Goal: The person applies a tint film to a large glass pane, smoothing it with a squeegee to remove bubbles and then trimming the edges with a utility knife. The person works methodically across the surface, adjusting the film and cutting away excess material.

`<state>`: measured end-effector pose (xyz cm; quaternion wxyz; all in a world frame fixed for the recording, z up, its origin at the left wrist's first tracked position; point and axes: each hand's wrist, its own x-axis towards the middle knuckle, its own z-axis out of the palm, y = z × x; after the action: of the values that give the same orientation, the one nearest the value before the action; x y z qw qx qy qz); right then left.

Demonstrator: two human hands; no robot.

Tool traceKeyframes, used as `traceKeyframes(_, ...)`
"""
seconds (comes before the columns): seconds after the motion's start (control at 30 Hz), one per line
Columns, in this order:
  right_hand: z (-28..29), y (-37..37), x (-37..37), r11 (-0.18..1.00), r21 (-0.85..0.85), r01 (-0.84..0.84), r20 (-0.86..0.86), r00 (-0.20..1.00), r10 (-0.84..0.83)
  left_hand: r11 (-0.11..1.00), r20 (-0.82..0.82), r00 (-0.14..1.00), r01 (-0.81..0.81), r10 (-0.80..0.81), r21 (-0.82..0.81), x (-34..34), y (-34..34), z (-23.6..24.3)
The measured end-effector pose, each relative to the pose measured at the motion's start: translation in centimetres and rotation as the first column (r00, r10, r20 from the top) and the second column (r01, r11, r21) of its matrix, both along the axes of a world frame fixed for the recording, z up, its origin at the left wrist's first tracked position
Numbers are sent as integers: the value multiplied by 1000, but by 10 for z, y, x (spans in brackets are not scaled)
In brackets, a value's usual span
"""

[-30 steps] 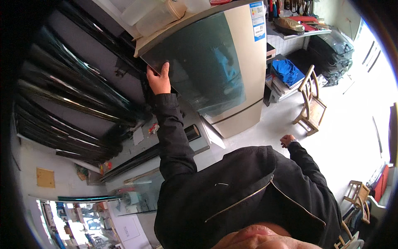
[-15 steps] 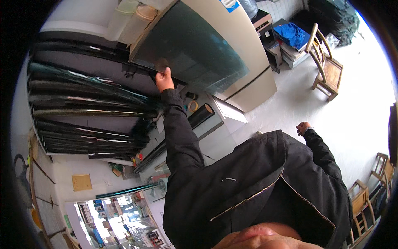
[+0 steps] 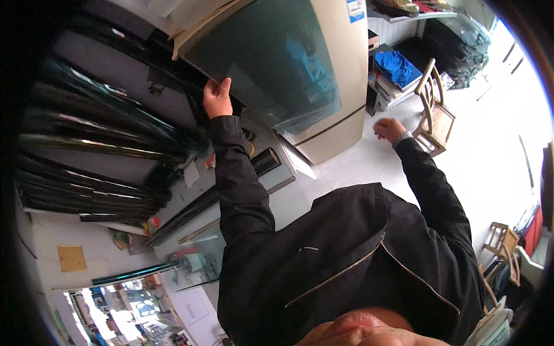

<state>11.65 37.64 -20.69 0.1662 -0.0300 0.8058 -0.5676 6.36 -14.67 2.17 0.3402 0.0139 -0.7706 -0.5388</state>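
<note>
A dark translucent sheet of film [image 3: 271, 63] lies against the front of a beige refrigerator [image 3: 346, 75]. My left hand [image 3: 217, 99] grips the sheet's near left edge, thumb on the front and fingers behind. Reflections show on its glossy face. To the right of the refrigerator, my right hand [image 3: 390, 130] is raised in the air with loosely bent fingers slightly apart. It holds nothing and is clear of the sheet.
Long dark film rolls [image 3: 86, 144] rest on a wall rack at left. A counter below carries a dark roll [image 3: 265, 162]. Wooden chairs stand at right, one [image 3: 435, 124] close to my right hand. Blue cloth [image 3: 398, 66] tops a stack behind it.
My right hand has risen and moved left toward the refrigerator, its fingers loosening. My left hand keeps its hold on the film edge. The view has shifted a little.
</note>
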Motion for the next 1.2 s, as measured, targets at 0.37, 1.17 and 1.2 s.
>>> traceKeyframes(0.37, 271, -171, -86, 914, -91, -396, -497, 813, 303, 976, -11, 994, 113, -113, 184, 4, -11, -42)
traceKeyframes(1.17, 187, -246, -163, 594, -358, -721, -466, 689, 555, 996, 95, 992, -87, 86, 5, 16, 2, -65)
traceKeyframes(1.2, 178, -244, -163, 589, -331, -737, -480, 669, 568, 989, 163, 978, -139, 130, 48, 18, 5, -77)
